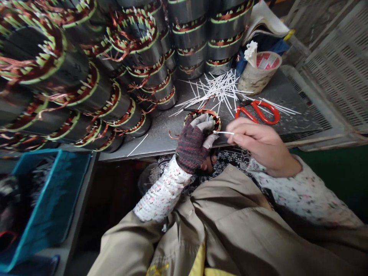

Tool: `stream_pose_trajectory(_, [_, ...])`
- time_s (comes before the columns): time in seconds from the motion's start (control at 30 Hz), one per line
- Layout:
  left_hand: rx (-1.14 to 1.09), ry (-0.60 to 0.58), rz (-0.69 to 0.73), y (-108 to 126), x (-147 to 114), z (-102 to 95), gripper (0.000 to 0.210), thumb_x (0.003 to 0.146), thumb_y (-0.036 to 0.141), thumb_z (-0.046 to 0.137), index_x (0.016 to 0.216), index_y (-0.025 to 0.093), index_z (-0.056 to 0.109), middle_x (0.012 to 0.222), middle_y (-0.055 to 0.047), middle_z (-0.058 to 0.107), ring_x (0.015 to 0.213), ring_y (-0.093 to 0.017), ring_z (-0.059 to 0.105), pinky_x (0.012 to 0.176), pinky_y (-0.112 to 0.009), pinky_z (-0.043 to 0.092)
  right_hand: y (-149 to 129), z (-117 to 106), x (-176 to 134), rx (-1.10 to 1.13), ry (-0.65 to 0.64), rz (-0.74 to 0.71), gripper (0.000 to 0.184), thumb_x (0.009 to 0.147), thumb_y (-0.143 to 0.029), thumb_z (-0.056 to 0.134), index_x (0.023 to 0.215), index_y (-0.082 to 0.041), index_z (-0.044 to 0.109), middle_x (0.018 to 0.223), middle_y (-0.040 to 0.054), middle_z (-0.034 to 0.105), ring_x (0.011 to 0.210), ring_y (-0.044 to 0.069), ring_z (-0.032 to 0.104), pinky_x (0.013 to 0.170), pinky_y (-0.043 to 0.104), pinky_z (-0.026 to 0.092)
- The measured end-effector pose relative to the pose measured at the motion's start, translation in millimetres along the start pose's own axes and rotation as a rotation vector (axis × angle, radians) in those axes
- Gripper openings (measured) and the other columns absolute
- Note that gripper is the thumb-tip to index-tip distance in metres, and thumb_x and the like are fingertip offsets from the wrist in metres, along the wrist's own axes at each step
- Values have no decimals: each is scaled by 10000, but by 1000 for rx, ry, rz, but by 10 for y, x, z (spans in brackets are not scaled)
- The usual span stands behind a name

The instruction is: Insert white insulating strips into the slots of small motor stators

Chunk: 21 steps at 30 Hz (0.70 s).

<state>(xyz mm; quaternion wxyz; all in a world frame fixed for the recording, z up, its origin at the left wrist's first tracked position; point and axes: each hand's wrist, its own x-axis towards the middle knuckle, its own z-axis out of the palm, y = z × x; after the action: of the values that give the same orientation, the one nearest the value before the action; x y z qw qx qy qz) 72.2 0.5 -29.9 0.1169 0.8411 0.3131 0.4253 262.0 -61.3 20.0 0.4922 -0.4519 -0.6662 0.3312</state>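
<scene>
My left hand (196, 140), in a dark knitted glove with pale fingertips, is closed over a motor stator (217, 118) with copper windings and a light green rim. Much of that stator is hidden under the glove. A thin white cable tie (224, 132) stretches from the stator's near right side, by my left fingertips, to my right hand (258, 142). My bare right hand pinches the tie's end between thumb and fingers. Just beyond it lie red-handled scissors (264, 112). Farther back, many loose white ties (221, 86) are scattered on the grey bench.
Stacked stators (143, 57) fill the left and back of the bench (161, 126). A stained cup (258, 74) holding a white bundle stands at the back right, near grey plastic crates (339, 73). A blue bin (54, 207) sits low at left. One tie (138, 145) lies near the front edge.
</scene>
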Motion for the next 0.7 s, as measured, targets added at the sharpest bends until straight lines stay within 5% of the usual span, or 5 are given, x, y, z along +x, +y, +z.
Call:
stream_pose_trajectory(0.1, [50, -43, -23, -14, -25, -20, 103, 1032, 353, 608, 1033, 250, 609, 1240, -70, 721, 1219, -211, 693, 1062, -484, 619, 35, 8, -80, 239, -75, 113, 415, 983, -562, 616, 743, -228, 671, 828, 54, 691, 774, 197, 661, 683, 356, 556])
stream_pose_trajectory(0.23, [83, -85, 13, -18, -10, -23, 161, 1052, 340, 580, 907, 272, 578, 974, 0, 747, 1053, -183, 740, 1070, -490, 619, 35, -3, -155, 366, 63, 188, 413, 972, -470, 658, 653, -228, 554, 614, 5, 550, 596, 162, 548, 558, 334, 479])
stream_pose_trajectory(0.43, [212, -54, 92, 57, -3, 101, 132, 1040, 339, 585, 946, 248, 607, 952, -25, 760, 996, -207, 751, 1166, -542, 558, 269, 234, 488, 457, 235, 95, 317, 958, -443, 605, 733, -249, 492, 730, 21, 582, 757, 186, 644, 775, 402, 586])
stream_pose_trajectory(0.57, [308, -156, 160, 111, 3, -46, 132, 1016, 311, 605, 1110, 241, 667, 1114, -49, 771, 1206, -267, 709, 1260, -628, 429, 437, 393, 661, 209, 214, 126, 292, 982, -451, 561, 779, -242, 550, 836, 56, 668, 842, 201, 673, 765, 389, 594])
stream_pose_trajectory(0.7, [418, -294, 248, -48, 72, -392, 254, 1001, 272, 606, 1242, 240, 677, 1107, -35, 779, 1205, -278, 704, 1222, -605, 445, 473, 305, 241, -311, 341, -207, 146, 947, -336, 632, 838, -240, 648, 1175, 99, 725, 1106, 281, 668, 989, 526, 545])
